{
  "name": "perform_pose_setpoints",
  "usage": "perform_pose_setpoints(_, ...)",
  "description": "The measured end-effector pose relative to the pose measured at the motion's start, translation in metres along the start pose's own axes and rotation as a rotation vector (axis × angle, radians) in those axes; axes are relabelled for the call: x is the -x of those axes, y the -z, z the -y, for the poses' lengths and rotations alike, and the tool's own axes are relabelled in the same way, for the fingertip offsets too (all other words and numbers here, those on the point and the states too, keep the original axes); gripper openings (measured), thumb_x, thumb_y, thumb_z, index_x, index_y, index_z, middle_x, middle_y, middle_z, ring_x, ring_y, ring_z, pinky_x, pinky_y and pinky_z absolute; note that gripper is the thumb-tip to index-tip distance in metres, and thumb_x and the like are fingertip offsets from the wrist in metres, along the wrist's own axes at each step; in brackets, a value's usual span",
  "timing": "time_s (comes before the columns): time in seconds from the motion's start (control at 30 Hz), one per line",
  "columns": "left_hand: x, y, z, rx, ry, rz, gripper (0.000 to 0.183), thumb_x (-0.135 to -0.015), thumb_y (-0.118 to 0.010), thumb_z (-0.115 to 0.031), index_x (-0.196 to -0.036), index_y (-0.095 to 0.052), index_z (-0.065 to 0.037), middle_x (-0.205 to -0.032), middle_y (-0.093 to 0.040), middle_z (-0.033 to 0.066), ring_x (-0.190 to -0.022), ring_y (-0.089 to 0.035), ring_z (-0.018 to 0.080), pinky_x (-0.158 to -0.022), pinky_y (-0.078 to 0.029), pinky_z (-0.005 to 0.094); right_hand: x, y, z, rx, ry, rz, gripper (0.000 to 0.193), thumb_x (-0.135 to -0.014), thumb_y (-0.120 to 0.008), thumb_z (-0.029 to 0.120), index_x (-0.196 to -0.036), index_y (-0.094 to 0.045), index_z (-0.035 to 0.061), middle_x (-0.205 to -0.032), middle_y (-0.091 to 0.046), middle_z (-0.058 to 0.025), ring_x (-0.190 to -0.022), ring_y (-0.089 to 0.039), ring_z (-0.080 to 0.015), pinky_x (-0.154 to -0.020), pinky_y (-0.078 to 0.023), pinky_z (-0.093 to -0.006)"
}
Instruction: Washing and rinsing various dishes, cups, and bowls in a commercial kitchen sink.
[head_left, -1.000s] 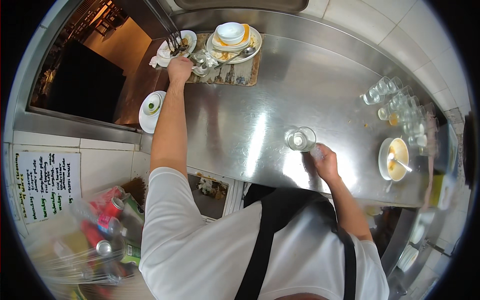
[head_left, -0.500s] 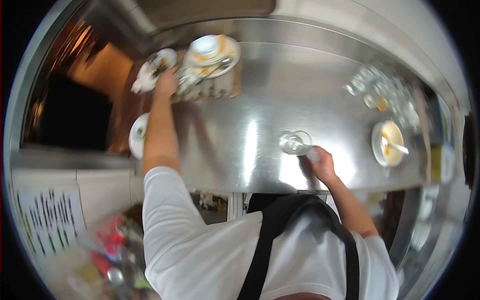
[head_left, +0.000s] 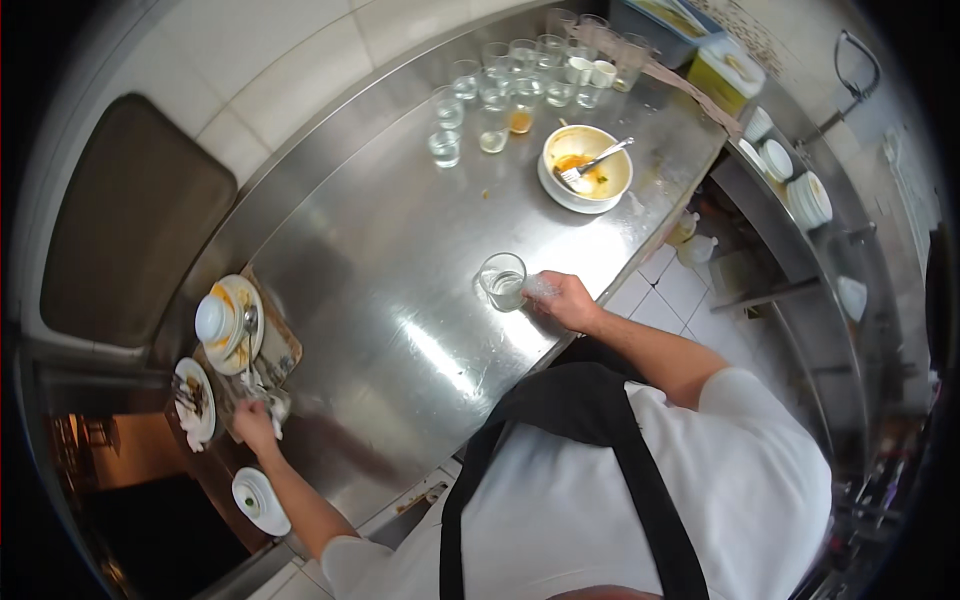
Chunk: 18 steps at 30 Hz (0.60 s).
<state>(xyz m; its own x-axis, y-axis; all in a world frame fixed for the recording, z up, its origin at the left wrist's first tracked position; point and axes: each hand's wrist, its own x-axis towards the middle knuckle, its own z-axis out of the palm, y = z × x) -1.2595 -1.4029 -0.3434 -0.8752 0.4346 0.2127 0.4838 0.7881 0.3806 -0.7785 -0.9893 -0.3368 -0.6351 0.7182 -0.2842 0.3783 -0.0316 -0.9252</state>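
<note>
mid-frame, the right hand (head_left: 565, 302) is closed on a clear textured piece (head_left: 541, 288) just beside a glass (head_left: 502, 282), probably stiff, fragile and slippery, best held round its wall. lower left, the left hand (head_left: 254, 424) is by a crumpled napkin (head_left: 277, 408); its grip i cannot tell.

On my feed the room is bright. White glare streaks the wide grey stainless-steel counter (head_left: 370, 240), while the dark rectangular opening (head_left: 155, 510) at lower left has a dim orange glow. I see pale wall tiles (head_left: 300, 75) curving toward the black fisheye rim.
</note>
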Motion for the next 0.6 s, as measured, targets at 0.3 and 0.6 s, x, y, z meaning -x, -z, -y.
perform_pose_setpoints(0.3, 0.065, -0.075, -0.303, 0.294, -0.330, 0.241, 0.012, -0.079, -0.058, -0.004, -0.087, -0.065, 0.001, -0.085, -0.062, 0.0212, -0.080, -0.061, 0.0394, -0.073, -0.047, 0.0424, -0.006, 0.078, 0.027, -0.091, 0.143, -0.222, 0.021, -0.090, -0.065, 0.022, -0.091, -0.065, 0.0009, -0.070, -0.060, -0.0026, -0.064, -0.052, -0.0093, -0.059, -0.045, -0.0267)
perform_pose_setpoints(0.6, 0.047, -0.165, -0.514, 0.336, -0.322, 0.292, 0.010, -0.080, -0.061, -0.005, -0.088, -0.063, 0.001, -0.089, -0.063, 0.0190, -0.081, -0.061, 0.0378, -0.073, -0.047, 0.0425, -0.097, 0.316, 0.035, -0.114, 0.309, -0.591, 0.015, -0.090, -0.061, 0.015, -0.092, -0.062, 0.0005, -0.077, -0.063, -0.0041, -0.069, -0.059, -0.0118, -0.063, -0.047, -0.0256)
